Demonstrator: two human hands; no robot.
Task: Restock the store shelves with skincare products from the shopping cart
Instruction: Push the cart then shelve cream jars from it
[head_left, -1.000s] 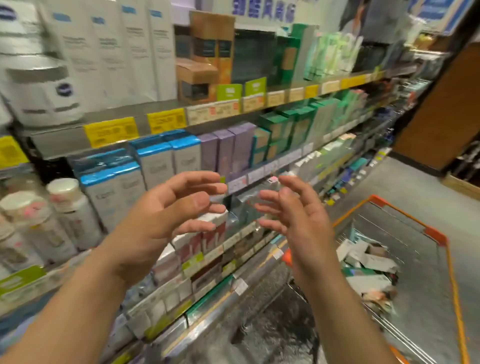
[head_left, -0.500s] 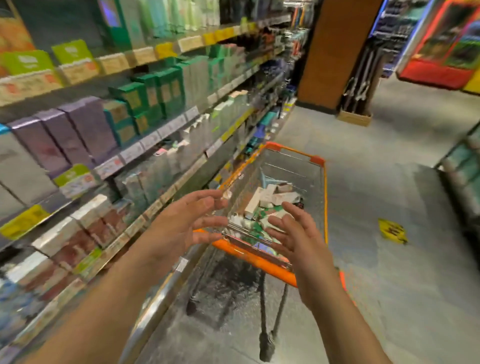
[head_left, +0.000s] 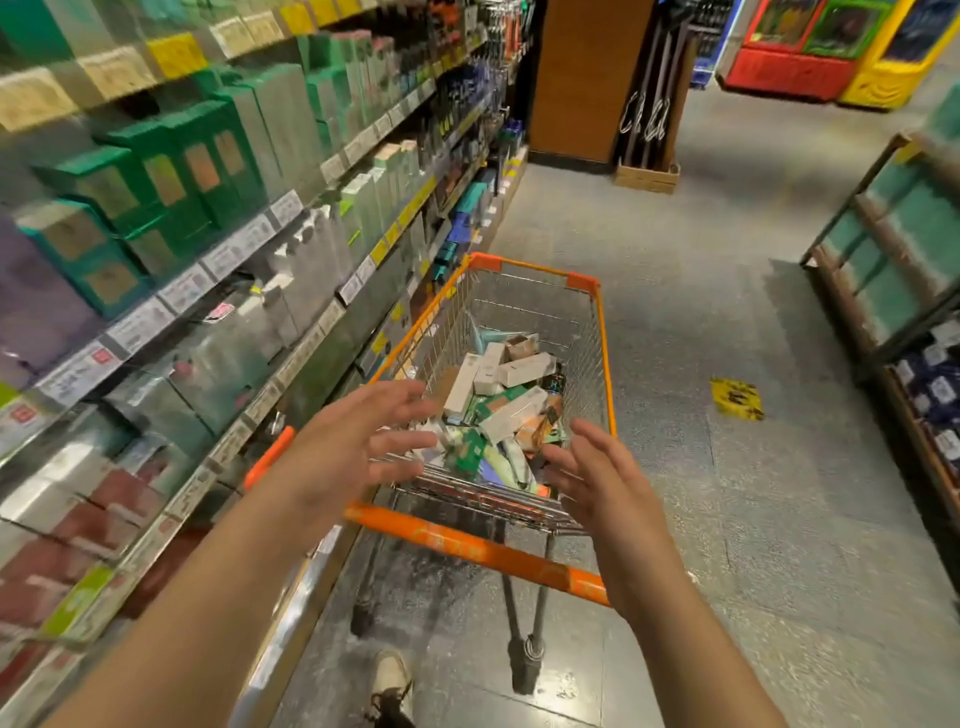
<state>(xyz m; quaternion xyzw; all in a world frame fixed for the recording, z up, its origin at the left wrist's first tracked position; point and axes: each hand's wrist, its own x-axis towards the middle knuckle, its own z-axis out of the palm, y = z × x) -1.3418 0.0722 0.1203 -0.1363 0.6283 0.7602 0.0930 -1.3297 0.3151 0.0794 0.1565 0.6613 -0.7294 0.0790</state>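
- Compared with half a second ago, the view has turned further to the right, away from the shelves, and the shopping cart (head_left: 602, 353) now stands near the middle of the picture; both hands are closer to it than before.
- Left hand (head_left: 343, 457) is held above the near left corner of the cart, fingers spread wide apart and a little blurred; it holds nothing.
- Right hand (head_left: 597, 480) is held above the near right side of the cart, palm facing the other hand, fingers open and slightly bent; it holds nothing also.
- Neither hand touches the orange handle bar (head_left: 478, 551), which lies just below them.
- Skincare products (head_left: 501, 402) lie in a loose pile on the bottom of the cart: white, green and orange boxes and some tubes, mixed together.
- Store shelves (head_left: 223, 254) run along the left side, just beside the cart, filled with green, grey and reddish boxes behind price labels.
- One shoe (head_left: 389, 675) shows on the grey floor (head_left: 727, 467) at the lower edge.
- A yellow sticker (head_left: 736, 397) lies on the floor to the right of the cart.
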